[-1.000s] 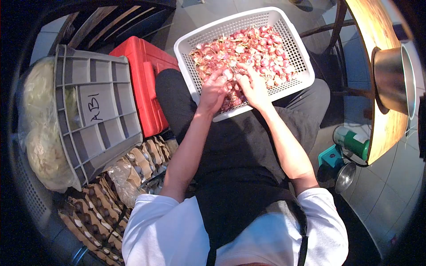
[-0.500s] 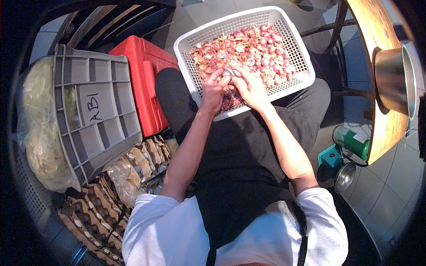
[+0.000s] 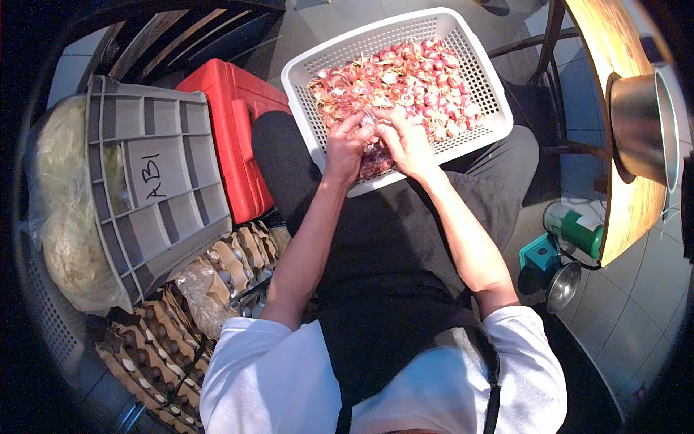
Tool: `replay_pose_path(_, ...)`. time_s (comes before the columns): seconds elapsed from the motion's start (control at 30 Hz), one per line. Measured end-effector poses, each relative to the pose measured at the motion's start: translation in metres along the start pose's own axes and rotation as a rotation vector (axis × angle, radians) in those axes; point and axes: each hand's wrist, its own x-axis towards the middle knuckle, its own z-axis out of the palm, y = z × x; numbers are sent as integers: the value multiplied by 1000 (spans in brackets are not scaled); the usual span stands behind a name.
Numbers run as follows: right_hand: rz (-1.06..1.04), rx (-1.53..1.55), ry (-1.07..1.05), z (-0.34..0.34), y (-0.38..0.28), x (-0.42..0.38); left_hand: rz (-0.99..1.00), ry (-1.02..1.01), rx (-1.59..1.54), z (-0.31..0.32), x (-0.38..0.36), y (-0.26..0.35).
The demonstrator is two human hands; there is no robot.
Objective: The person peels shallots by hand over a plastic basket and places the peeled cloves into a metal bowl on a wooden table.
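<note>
A white basket (image 3: 483, 87) rests on the person's lap, heaped with red shallots (image 3: 412, 76). Both hands meet over its near side: the left hand (image 3: 347, 148) and right hand (image 3: 406, 141) have fingers curled inward, pinching one small shallot (image 3: 370, 123) between them. A red box (image 3: 231, 137) sits beside the left knee, next to an upturned grey crate (image 3: 152, 188).

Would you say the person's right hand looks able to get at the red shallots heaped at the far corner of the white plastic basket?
Probably yes: the right hand already rests inside the white plastic basket, and nothing covers the red shallots beyond it.
</note>
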Motion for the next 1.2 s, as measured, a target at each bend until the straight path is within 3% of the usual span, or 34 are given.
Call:
replay_pose_path(0.13, -89, -15, 69, 3, 4, 1, -14, 31, 29, 6, -2, 4)
replay_pose_path(0.23, 149, 47, 22, -2, -1, 3, -23, 11, 20, 1, -1, 2)
replay_pose_path(0.33, 32, 100, 113, 2, 11, 5, -50, -23, -24, -2, 0, 1)
replay_pose_path(0.53, 263, 156, 49, -9, 1, 7, -49, -29, -164, 5, -2, 6)
replay_pose_path(0.63, 204, 84, 32, -4, 2, 3, -55, -8, -194, 9, -2, 8)
replay_pose_path(0.77, -64, -47, 46, 2, 15, 1, -52, 1, -217, -4, 4, -1)
replay_pose_path(0.87, -53, -14, 10, 2, 10, 1, -47, -84, -142, -12, 7, -5)
replay_pose_path(0.97, 101, 58, -32, -3, 3, 2, -50, -48, -98, 0, 0, 3)
replay_pose_path(1.07, 14, 43, 46, 0, 13, 3, -51, -95, -118, -6, 2, -1)
replay_pose_path(1.2, 197, 230, 78, -3, 20, 7, -36, -97, -176, -3, 1, 1)
